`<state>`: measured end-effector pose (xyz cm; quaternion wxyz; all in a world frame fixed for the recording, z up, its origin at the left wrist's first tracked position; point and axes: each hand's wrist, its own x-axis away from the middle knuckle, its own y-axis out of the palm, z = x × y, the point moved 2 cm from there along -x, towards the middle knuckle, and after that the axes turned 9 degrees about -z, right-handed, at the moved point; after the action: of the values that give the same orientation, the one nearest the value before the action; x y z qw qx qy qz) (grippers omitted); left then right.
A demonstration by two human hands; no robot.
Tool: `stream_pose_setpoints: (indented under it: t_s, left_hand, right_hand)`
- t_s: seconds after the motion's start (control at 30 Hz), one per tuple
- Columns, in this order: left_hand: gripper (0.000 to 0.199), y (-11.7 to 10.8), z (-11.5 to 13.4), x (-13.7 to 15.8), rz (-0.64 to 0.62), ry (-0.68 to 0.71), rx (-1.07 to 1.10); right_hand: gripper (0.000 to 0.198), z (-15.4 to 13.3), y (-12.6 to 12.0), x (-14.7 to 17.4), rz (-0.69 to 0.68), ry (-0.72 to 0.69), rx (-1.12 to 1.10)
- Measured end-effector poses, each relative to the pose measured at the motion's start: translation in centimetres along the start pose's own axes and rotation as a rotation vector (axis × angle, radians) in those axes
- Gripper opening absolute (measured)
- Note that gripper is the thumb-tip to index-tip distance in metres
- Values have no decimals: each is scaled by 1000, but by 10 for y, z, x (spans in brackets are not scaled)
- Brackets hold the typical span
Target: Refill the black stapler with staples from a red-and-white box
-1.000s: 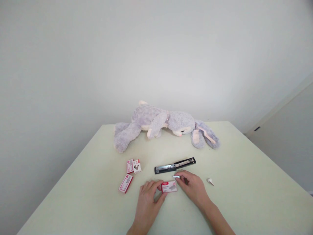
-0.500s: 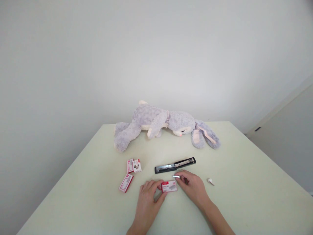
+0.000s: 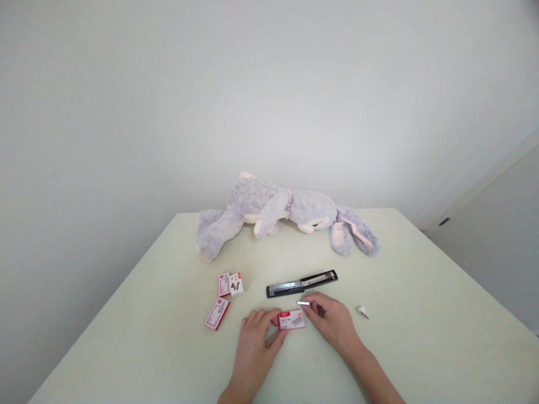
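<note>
Staples out, box steadied.
I see left hand (image 3: 252, 342) pinching the small red-and-white cardboard staple box (image 3: 291, 320), right hand (image 3: 332, 322) clamped on a thin silver staple strip (image 3: 303, 303); keep it level.

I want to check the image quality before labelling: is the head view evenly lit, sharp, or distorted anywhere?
Head view: soft, even light with faint shadows only; no glare on the table; wide-angle bending shows at the edges; the left hand, right hand and staple box are fairly sharp, though the box print is too small to read.
</note>
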<state>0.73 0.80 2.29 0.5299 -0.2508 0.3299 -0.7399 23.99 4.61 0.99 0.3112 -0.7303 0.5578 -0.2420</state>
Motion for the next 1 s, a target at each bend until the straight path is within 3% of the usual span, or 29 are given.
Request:
stream_pose_setpoints:
  t_s: [1.0]
  left_hand:
    - [34, 3, -5, -1, 3, 11, 15]
  right_hand:
    - [24, 3, 2, -1, -14, 1, 13]
